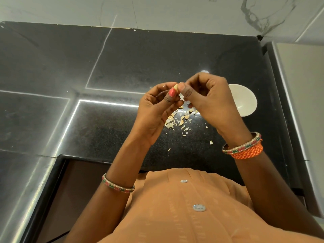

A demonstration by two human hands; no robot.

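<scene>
A small pale garlic clove (176, 87) is held above the black counter (108, 64), pinched between the fingertips of both hands. My left hand (156, 111) grips it from the left with thumb and curled fingers. My right hand (210, 97) pinches it from the right, its thumb tip against the clove. Below the hands lies a heap of papery peels (178, 120) on the counter. A white bowl (245, 100) stands just right of my right hand, partly hidden by it.
The counter's front edge (98, 159) runs close to my body, with a dark recess below it at the left. A white marble wall (157, 11) backs the counter. A pale appliance or cabinet side (301, 88) stands at the right.
</scene>
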